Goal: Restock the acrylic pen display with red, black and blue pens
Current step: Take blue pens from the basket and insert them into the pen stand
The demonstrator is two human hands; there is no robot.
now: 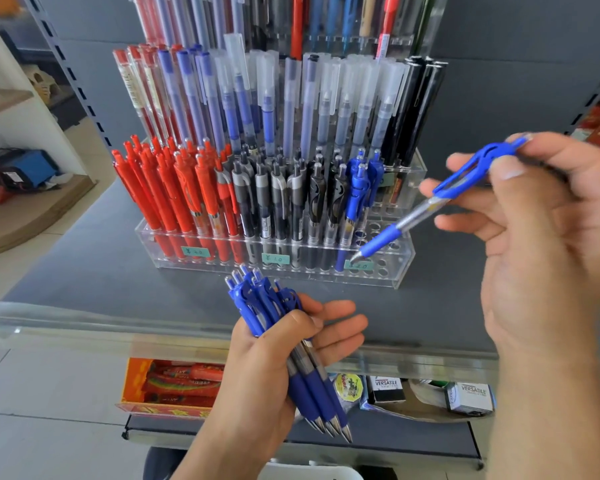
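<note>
A tiered acrylic pen display (400, 268) stands on a grey shelf. Its front row holds red pens (174, 188) at the left, black pens (284, 195) in the middle and a few blue pens (359, 183) to their right, with empty holes (378, 233) at the right end. My left hand (274, 348) grips a bundle of blue pens (312, 386), tips pointing down toward me. My right hand (541, 216) pinches a single blue pen (426, 206) by its clip end. That pen slants down to the left, its tip just above the front row's empty holes.
Higher tiers of the display hold capped red, blue, clear and black pens (243, 95). The grey shelf (94, 278) has a clear front lip. Below it sit a red box (167, 382) and small white boxes (468, 396). A wooden shelf unit (18, 209) stands at the left.
</note>
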